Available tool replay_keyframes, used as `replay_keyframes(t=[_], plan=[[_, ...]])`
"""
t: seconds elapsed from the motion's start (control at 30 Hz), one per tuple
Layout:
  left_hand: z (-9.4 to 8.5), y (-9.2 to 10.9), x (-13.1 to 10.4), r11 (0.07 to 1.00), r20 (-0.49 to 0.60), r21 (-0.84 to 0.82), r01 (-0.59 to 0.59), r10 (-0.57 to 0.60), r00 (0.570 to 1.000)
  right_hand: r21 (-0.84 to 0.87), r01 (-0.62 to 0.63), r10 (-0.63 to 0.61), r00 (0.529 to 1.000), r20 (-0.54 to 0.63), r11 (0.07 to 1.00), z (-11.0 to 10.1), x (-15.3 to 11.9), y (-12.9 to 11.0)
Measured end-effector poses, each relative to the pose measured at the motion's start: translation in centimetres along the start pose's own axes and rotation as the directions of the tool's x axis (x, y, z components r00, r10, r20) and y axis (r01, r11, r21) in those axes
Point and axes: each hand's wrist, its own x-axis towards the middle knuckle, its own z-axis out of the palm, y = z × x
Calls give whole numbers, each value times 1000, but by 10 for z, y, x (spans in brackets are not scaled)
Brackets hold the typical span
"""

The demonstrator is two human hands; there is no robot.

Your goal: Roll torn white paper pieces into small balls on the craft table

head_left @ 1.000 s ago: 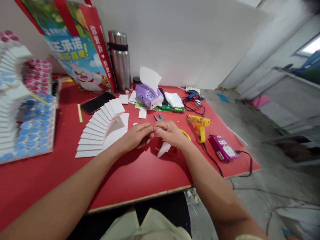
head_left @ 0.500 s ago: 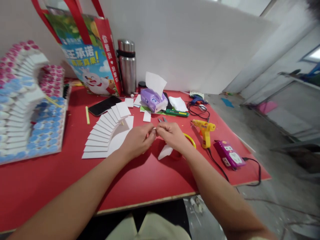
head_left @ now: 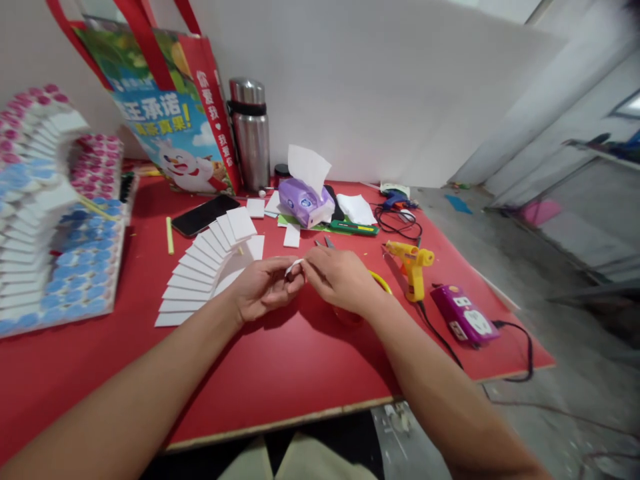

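Note:
Over the middle of the red table, my left hand (head_left: 270,285) is turned partly palm up with its fingers curled. Its thumb and fingertips pinch a small white strip (head_left: 293,267), paper or tissue by its look. From the right, my right hand (head_left: 343,280) meets it, fingertips closed together at the strip's end. Beneath and behind the right hand are scissors, with a yellow handle loop (head_left: 381,281) showing and the blade tips (head_left: 327,242) poking out beyond the knuckles. Left of my left hand stands a curved stair of white board pieces (head_left: 200,260).
A yellow glue gun (head_left: 413,263) and a purple power strip (head_left: 465,313) with cords lie at right. Behind are a tissue pack (head_left: 303,200), a green utility knife (head_left: 354,228), a phone (head_left: 205,215), a steel flask (head_left: 250,137) and a bag (head_left: 175,113). A flowered model (head_left: 90,267) stands left.
My left hand has rolled palm upward, showing the white strip at its fingertips. The white flap that hung below my right hand is no longer visible there. The view has shifted slightly.

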Motion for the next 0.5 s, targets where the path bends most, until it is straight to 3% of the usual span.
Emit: replay_keyframes(t=[0.2,0.3,0.4,0.5], plan=[[6,-6,-1,942,-66,271,-197,223,973,309,-147,194,973,-127,940,1,0,1],[6,-10,-1,813,-110,532,-238,345,932,367,-171,249,953,-175,915,4,0,0],[7,-13,0,533,-103,811,-239,533,840,441,-283,386,908,-164,852,10,3,-4],[7,-15,1,138,50,966,-220,734,678,544,-358,492,863,-117,759,16,6,-10]])
